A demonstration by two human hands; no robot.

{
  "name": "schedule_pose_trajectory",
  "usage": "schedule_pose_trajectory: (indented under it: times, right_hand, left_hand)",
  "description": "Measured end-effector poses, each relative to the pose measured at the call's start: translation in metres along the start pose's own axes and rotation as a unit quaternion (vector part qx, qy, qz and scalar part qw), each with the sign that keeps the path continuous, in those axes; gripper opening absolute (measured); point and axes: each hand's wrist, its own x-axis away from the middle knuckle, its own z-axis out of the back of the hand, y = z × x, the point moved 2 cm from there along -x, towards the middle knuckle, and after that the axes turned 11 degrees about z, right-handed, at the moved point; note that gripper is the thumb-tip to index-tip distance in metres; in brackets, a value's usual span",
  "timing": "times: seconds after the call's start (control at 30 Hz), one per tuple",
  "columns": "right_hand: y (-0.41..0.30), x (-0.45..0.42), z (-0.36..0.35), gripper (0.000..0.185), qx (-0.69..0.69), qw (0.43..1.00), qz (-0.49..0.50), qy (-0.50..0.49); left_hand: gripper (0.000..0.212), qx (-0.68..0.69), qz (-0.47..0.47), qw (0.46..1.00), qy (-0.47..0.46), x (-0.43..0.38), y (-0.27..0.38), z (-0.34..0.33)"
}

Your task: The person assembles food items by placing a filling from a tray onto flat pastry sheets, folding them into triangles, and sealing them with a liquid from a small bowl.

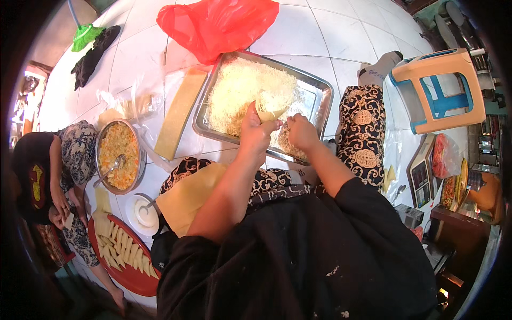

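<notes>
A metal tray [329,105] on the tiled floor holds a heap of pale shredded filling [240,90], with a browner pile at its lower right. Over the tray, my left hand [256,130] grips a pastry wrapper [270,115] folded into a cone, with pale shreds at its top. Close by on the right, my right hand [301,131] has its fingers bent near the cone's lower side; whether they pinch anything is hidden. A stack of pastry sheets [192,196] lies across my lap, partly behind my left forearm.
Left are a long pastry strip [180,114], a bowl of filling [120,154] with a spoon, a white dish [143,214] and a red plate [132,280] of folded pastries. A co-worker [60,180] sits beyond. A red plastic bag [218,26], stool [440,92] and scale [420,172] stand around.
</notes>
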Motion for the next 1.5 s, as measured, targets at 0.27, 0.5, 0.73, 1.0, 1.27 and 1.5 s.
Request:
schedule_pose_trajectory:
  times: [0.27,0.5,0.73,1.0,1.27,1.5]
  right_hand:
    - [-0.015,0.004,-0.015,0.018,-0.177,0.975,0.094,0.1]
    - [-0.029,0.0,-0.006,0.016,-0.126,0.971,0.196,0.045]
    - [-0.02,0.036,0.001,0.014,-0.047,0.99,0.098,-0.095]
    - [0.024,0.029,-0.021,0.021,-0.415,0.9,-0.073,-0.113]
    - [0.023,0.005,0.109,0.019,-0.749,0.618,-0.2,0.134]
    - [-0.037,0.0,0.13,0.024,-0.441,0.888,0.022,0.13]
  left_hand:
    - [0.053,0.002,-0.019,1.0,-0.007,-0.003,-0.003,0.002]
    - [0.055,0.0,-0.022,0.997,-0.068,-0.006,-0.004,0.001]
    - [0.058,-0.055,0.037,0.993,-0.102,-0.001,-0.007,-0.002]
    - [0.055,-0.047,0.054,0.988,-0.133,-0.008,-0.016,0.0]
    - [0.053,-0.253,0.006,0.967,-0.035,-0.01,-0.022,0.007]
    - [0.06,-0.31,0.008,0.949,-0.065,-0.01,-0.029,-0.003]
